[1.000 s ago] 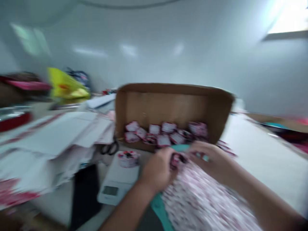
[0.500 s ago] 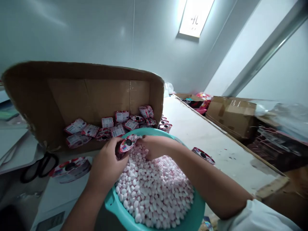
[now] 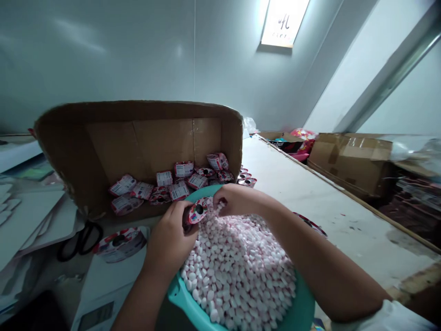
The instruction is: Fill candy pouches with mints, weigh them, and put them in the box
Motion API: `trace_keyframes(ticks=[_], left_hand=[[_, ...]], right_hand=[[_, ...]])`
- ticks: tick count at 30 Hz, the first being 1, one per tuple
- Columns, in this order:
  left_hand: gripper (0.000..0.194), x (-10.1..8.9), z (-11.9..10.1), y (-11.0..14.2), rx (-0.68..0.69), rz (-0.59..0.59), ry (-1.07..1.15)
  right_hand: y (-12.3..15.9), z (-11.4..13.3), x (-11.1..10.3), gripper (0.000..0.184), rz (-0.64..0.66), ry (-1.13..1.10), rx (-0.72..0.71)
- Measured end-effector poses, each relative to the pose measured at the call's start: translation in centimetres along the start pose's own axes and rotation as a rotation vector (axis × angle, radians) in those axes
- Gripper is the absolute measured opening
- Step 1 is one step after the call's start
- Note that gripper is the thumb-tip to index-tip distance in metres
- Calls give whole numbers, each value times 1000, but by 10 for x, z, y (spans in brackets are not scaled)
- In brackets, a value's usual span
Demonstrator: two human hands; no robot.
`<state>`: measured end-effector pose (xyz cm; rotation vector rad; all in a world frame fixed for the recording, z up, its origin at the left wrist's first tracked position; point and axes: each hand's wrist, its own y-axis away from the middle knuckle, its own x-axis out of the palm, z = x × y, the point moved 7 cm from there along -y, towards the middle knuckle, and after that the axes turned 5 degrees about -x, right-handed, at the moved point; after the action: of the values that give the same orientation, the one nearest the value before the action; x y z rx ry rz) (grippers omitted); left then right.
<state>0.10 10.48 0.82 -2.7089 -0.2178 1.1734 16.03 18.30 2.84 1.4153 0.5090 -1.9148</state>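
My left hand point(image 3: 174, 241) is closed round a small printed packet point(image 3: 199, 210), red and white with a dark round spot on its face. It holds the packet tilted over the teal basin point(image 3: 184, 301), at the basin's far left side. Small pale pink-and-white tablets point(image 3: 241, 266) fill much of the basin. My right hand point(image 3: 229, 200) is beside the packet's right end, fingers curled on a few tablets. Some tablets show between those fingers and the packet; the packet's opening is not clearly visible.
A cardboard box point(image 3: 151, 147) lies on its side behind the basin, with several printed packets inside. To the left are scissors point(image 3: 81, 241), a packet point(image 3: 120, 243) on a white digital scale point(image 3: 106, 285), and stacked papers point(image 3: 37, 216). A white table point(image 3: 292, 184) extends right, near another carton point(image 3: 349, 161).
My right hand has risen from among the tablets to the packet's end, bringing a few tablets. My left hand keeps its grip. The whole view has shifted, moving the scene rightward.
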Motion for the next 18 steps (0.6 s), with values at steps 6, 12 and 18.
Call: trace_keyframes(ticks=[6,12,18], left_hand=[[32,2,2,-1,-27,1,-20],[33,2,1,0,44,-1,-40],[29,2,5,0,-23,-8,-35]], right_hand=[[18,12,-36,14,-241,-103,56],[11,40,-25,16,-316,-216,-123],[6,47,-20,22,-361,-230,-208]])
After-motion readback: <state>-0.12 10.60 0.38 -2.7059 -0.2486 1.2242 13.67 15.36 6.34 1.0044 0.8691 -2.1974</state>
